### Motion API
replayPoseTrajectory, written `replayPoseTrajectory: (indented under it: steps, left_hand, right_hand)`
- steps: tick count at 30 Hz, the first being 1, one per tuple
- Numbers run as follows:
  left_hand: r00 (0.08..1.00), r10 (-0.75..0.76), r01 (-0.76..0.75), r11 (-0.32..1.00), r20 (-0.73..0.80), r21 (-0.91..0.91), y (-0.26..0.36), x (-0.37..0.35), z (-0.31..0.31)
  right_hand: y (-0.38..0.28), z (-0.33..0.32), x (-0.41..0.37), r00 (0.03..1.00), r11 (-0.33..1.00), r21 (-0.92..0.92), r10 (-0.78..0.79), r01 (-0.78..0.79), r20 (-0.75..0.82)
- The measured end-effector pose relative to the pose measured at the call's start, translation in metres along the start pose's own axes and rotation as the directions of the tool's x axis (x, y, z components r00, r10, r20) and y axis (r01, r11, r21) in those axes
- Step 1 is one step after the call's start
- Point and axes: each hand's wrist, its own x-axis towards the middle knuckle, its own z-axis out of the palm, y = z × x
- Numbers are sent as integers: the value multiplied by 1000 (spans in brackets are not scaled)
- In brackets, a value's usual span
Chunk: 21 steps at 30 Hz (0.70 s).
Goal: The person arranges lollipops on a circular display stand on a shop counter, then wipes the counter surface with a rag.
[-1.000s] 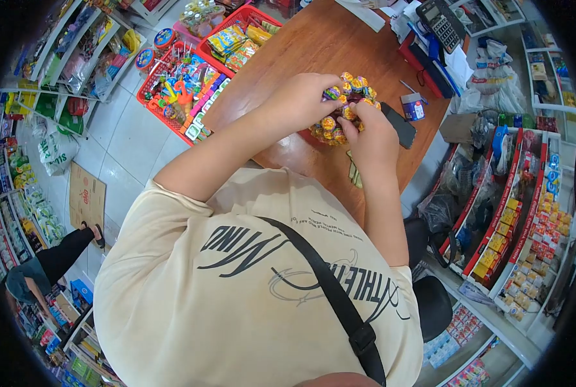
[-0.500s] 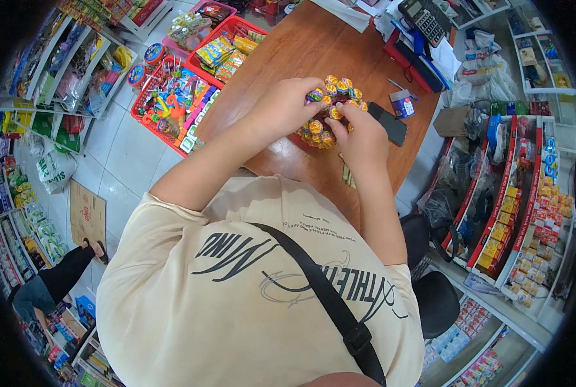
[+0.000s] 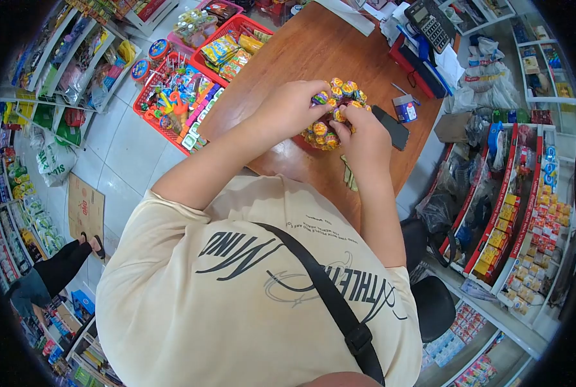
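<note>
A round cluster of lollipops (image 3: 321, 137) in orange and yellow wrappers stands on the wooden desk (image 3: 262, 84), in what looks like a reddish round holder, partly hidden by my hands. My left hand (image 3: 294, 108) reaches in from the left, its thumb and forefinger pinched on a lollipop with a purple-and-green wrapper (image 3: 320, 98). From the right, my right hand (image 3: 365, 134) has its fingers closed at the near right of the cluster, against an orange-wrapped lollipop (image 3: 338, 115). How firmly those fingers grip is hard to see.
Right of the cluster lie a dark phone (image 3: 391, 128) and a small purple-and-white box (image 3: 405, 109). Red baskets of sweets (image 3: 162, 126) stand left of the desk. Folders (image 3: 417, 68) and a desk telephone (image 3: 430, 26) sit at the far right. Another person (image 3: 49, 277) is at the lower left.
The view has shifted slightly, moving the desk and cluster a little right and down. Both hands stay at the lollipops, with only small finger movements.
</note>
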Motion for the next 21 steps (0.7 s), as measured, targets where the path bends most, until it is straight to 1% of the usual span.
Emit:
replayPoseTrajectory:
  steps: [3, 6, 9, 11, 12, 13, 14, 15, 16, 18, 21]
  left_hand:
    - [998, 50, -50, 999, -26, 5, -1, 1, 1]
    - [999, -41, 43, 997, 34, -60, 8, -1, -6]
    - [999, -15, 14, 1000, 32, 19, 8, -2, -7]
    - [1000, -18, 19, 998, 26, -61, 3, -1, -2]
    - [998, 57, -57, 983, -6, -172, -1, -1, 1]
    - [998, 66, -61, 985, 24, -164, -9, 2, 5]
    - [984, 157, -169, 975, -89, -143, -5, 2, 2]
    - [990, 131, -137, 986, -60, -100, 2, 1, -4]
    - [996, 74, -78, 994, -51, -75, 11, -2, -9]
    - [1000, 28, -27, 995, 5, -100, 18, -4, -15]
    - [999, 26, -25, 999, 43, -39, 13, -1, -14]
  right_hand:
    - [-6, -4, 0, 1000, 999, -36, -8, 8, 27]
    - [-7, -6, -1, 999, 998, -59, -14, 17, 47]
    - [-8, -5, -7, 995, 998, -63, -21, 28, 100]
    - [-7, -2, -5, 993, 995, -81, -52, 61, 101]
    - [-9, -1, -5, 994, 993, -77, -88, 92, 58]
    - [-13, -4, -1, 994, 990, -88, -103, 106, 40]
    - [-12, -6, 0, 993, 996, -70, -52, 59, 103]
    - [-14, -10, 2, 994, 998, -58, -2, 8, 114]
    - [-13, -12, 3, 994, 998, -57, 7, -1, 106]
    - [-8, -15, 3, 992, 998, -51, 40, -34, 119]
    - [-11, -16, 1, 998, 1000, -21, 19, -18, 57]
